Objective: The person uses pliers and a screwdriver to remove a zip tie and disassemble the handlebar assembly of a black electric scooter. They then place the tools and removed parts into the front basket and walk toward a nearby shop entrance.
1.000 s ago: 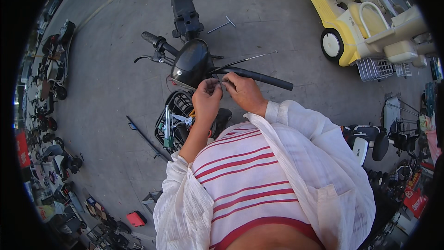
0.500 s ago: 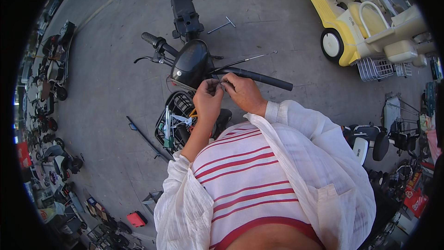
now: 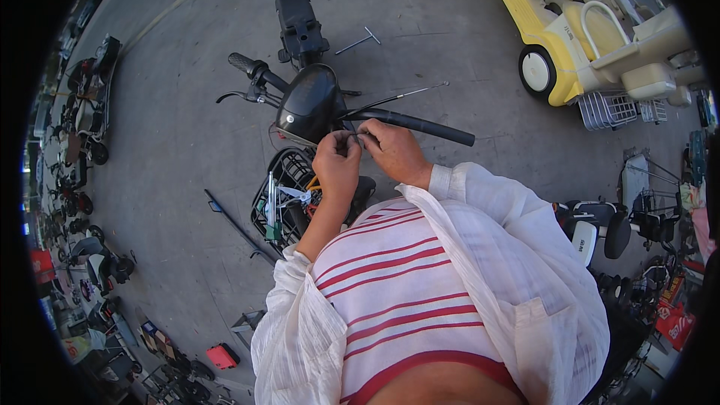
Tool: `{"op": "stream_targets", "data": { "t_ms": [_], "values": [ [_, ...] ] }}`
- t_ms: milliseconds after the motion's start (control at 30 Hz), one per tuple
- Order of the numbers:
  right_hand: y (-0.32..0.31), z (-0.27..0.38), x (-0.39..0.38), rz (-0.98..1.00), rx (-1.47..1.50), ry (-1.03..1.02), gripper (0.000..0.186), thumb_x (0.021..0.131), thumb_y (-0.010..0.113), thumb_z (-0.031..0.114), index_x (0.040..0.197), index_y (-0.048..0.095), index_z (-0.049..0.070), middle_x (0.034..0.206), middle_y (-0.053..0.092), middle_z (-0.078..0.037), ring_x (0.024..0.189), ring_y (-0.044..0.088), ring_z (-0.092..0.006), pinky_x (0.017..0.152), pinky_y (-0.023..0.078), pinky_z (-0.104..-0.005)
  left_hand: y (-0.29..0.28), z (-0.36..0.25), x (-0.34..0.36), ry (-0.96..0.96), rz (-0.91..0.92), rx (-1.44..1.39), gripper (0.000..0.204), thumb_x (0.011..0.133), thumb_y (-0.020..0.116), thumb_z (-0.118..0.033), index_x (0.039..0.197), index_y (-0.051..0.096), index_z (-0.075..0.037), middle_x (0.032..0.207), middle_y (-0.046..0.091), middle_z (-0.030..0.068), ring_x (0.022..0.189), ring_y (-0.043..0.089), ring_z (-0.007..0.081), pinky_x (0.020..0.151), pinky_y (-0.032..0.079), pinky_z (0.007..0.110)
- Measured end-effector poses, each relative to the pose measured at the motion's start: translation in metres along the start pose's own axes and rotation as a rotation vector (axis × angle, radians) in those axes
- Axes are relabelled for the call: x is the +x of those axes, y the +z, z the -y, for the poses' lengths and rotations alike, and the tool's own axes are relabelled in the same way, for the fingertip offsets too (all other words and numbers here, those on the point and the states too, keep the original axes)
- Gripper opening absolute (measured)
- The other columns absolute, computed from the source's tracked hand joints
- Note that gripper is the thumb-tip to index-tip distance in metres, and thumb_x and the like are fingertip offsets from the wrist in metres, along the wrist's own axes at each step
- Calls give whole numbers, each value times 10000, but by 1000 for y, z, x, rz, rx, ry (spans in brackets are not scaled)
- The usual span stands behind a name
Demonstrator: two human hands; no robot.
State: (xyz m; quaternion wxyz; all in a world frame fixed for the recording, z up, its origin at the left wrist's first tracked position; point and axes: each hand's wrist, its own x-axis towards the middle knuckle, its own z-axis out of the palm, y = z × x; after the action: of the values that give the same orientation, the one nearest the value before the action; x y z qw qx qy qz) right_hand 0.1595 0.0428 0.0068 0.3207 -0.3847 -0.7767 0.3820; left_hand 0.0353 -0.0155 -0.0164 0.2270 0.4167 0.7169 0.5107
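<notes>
Little shift: left hand and right hand still meet, fingertips bunched beside black scooter, mid-pavement. Cannot tell what they grip. Suggests fine work continuing.

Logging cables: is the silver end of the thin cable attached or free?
Free: the thin cable sticks out beside the handlebar, its silver end joined to nothing visible.

With arms reaching forward, we hold our left hand and right hand close together, fingers curled into a pinch, their tips nearly meeting.
</notes>
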Motion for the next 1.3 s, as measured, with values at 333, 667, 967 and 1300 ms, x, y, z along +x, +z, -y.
{"op": "stream_targets", "data": {
  "t_ms": [333,667,967,1300],
  "values": [
    [6,-5,-3,10,109,105,107,845,623,143,887,603,47,790,653,-148,693,634,-327,601,491,-383,-1,-1,-5,-258,72,-347,117,918,558,-85,942,547,29,765,628,66,570,580,95,513,468,233],
    [10,-8,-6,70,460,417,109,845,613,86,868,620,-21,778,659,-72,700,605,-118,646,492,-277,4,2,-12,-264,81,-372,120,934,537,-86,972,522,27,809,638,83,623,610,102,501,485,225],
    [7,-5,-6,150,639,603,155,845,632,125,911,624,-15,786,630,-41,699,585,-102,570,472,-244,5,5,-14,-158,36,-184,116,894,607,-97,920,584,14,723,649,80,569,597,93,520,475,247],
    [15,-2,-8,45,585,411,127,849,629,96,905,583,-8,769,628,-44,669,579,-103,575,478,-253,4,12,-14,-72,31,-195,124,890,616,-101,922,586,14,737,638,83,625,578,92,560,463,251]
  ]
}}
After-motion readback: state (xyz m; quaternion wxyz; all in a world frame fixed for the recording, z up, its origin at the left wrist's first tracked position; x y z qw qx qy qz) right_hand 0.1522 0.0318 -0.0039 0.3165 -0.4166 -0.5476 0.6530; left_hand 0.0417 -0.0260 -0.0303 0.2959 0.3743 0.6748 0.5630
